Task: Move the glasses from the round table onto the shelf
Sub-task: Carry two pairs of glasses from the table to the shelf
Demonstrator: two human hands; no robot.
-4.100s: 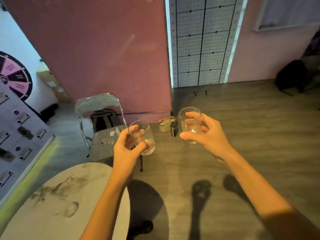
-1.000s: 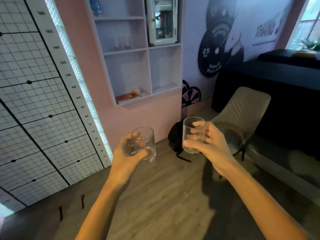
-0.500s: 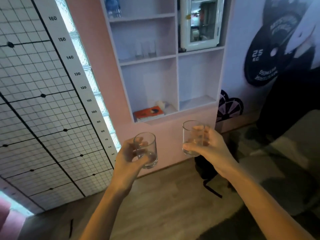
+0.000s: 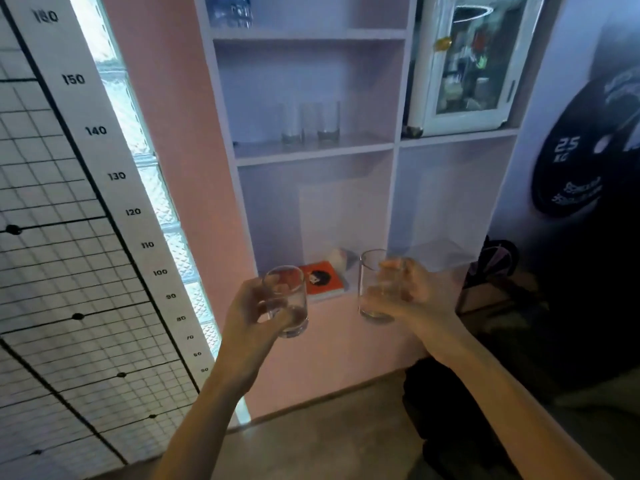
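Head view facing a white shelf unit (image 4: 313, 157) set in a pink wall. The left hand (image 4: 251, 315) grips a clear glass (image 4: 287, 301) and the right hand (image 4: 415, 294) grips a second clear glass (image 4: 372, 287), both upright and held apart in front of the lowest compartment, where an orange book (image 4: 322, 278) lies. Two tall glasses (image 4: 310, 123) stand on the middle board; a height chart (image 4: 72, 216) covers the wall at left.
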